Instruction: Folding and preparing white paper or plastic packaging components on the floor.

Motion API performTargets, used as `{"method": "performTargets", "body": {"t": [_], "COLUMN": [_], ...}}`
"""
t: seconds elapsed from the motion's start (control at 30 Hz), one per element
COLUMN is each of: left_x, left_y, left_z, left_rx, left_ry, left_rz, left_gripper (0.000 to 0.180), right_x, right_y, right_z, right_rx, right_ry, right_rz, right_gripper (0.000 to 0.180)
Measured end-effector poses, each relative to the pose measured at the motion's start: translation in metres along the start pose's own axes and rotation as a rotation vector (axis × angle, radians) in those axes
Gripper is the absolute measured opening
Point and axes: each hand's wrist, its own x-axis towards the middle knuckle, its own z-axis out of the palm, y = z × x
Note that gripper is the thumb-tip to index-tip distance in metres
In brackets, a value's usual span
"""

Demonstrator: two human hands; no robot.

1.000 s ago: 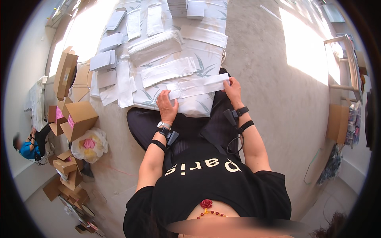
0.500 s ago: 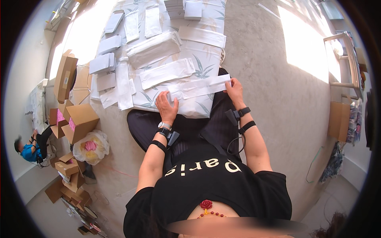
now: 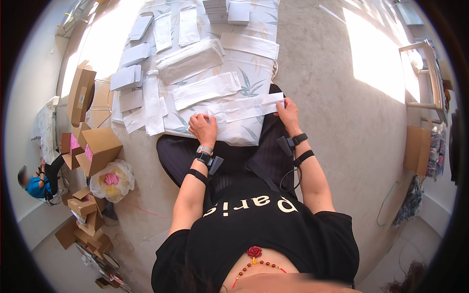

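Observation:
A long, flat white sleeve, thin and slightly see-through, stretches across the near edge of the table. Its right end is pinched between the thumb and fingers of my right hand. At the other end my left hand has its fingers curled and closed on the sleeve's left end; the fingertips are partly hidden. Just beyond lies a stack of similar white sleeves, with a thicker pile behind it.
The table has a leaf-patterned cloth. White box stacks stand at its left, more sleeves at its far right. Open cardboard boxes and a plastic bag sit on the floor at left. A person sits far left.
My left hand has shifted slightly left and nearer, its spread fingers now curled at the sleeve's left end. My right hand still holds the right end, almost unmoved.

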Motion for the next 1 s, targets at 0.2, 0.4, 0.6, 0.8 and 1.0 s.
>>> {"method": "performTargets", "body": {"t": [0.2, 0.4, 0.6, 0.8, 1.0], "left_x": [0.004, 0.007, 0.009, 0.013, 0.018], "left_y": [-0.008, -0.012, -0.02, -0.032, -0.03], "left_z": [0.003, 0.003, 0.0, -0.008, -0.014], "left_rx": [-0.01, -0.019, -0.028, 0.031, 0.017], "left_ry": [0.02, 0.041, 0.048, 0.053, 0.019], "left_rz": [0.015, 0.001, -0.028, -0.063, -0.116], "left_gripper": [0.016, 0.013, 0.013, 0.015, 0.024], "right_x": [-0.002, -0.001, 0.001, 0.002, 0.006], "right_y": [-0.003, -0.004, 0.0, 0.001, 0.008], "right_z": [0.001, 0.004, 0.008, 0.02, 0.023], "right_rx": [0.026, 0.046, 0.057, -0.043, -0.28], "right_ry": [-0.012, -0.024, -0.025, -0.046, 0.017], "right_rz": [0.008, 0.008, 0.001, -0.082, -0.269], "right_gripper": [0.02, 0.019, 0.019, 0.019, 0.024]}}
